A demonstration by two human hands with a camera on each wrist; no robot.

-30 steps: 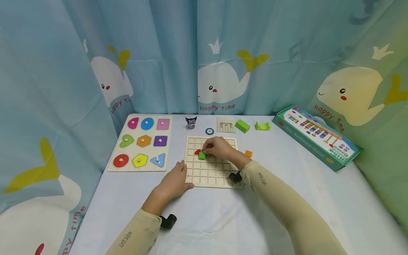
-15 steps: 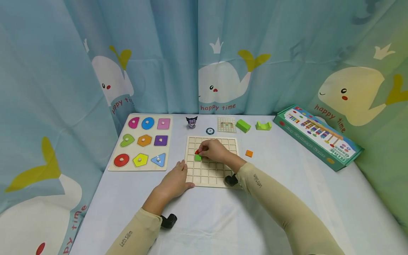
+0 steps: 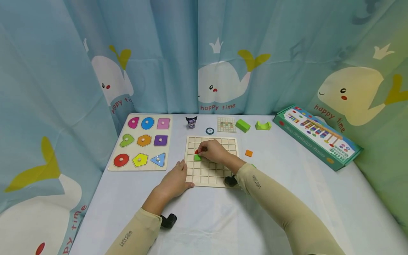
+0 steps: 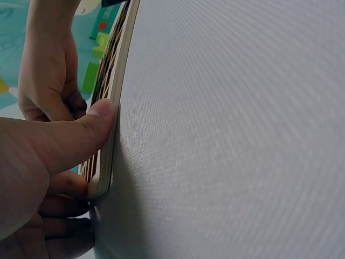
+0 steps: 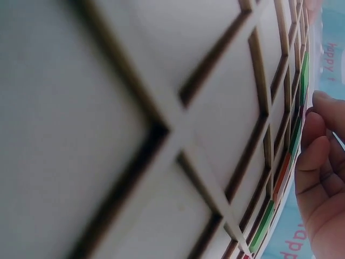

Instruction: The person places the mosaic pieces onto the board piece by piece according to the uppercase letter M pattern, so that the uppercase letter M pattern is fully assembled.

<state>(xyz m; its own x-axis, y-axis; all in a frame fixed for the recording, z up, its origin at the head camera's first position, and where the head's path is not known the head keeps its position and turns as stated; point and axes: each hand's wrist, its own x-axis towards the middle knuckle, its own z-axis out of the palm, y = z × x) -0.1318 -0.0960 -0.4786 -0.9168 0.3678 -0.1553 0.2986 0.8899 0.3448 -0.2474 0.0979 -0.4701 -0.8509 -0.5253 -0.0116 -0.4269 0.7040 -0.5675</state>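
My right hand (image 3: 214, 151) is over the upper left of the wooden grid board (image 3: 208, 177), fingers bent down. Its fingertips touch or hover close to a red piece (image 3: 196, 152) and a green square tile (image 3: 197, 157) set in the grid. Whether they pinch anything is hidden. In the right wrist view, green (image 5: 262, 226) and orange (image 5: 281, 175) pieces sit in a row beneath the fingers. My left hand (image 3: 173, 180) rests at the board's near left corner. The left wrist view shows its thumb (image 4: 99, 116) on the front edge and its fingers beside the corner.
A shape puzzle (image 3: 137, 148) lies to the left. Behind the board are a small figurine (image 3: 191, 122), a round chip (image 3: 209, 131), a pattern card (image 3: 226, 125), a green block (image 3: 243, 125) and a green arch (image 3: 262, 126). An orange tile (image 3: 249, 153) and a game box (image 3: 318, 136) lie right.
The green tile held a second ago has moved left and down into the grid beside the red piece. My right hand shifted slightly left with it. The left hand stays put.
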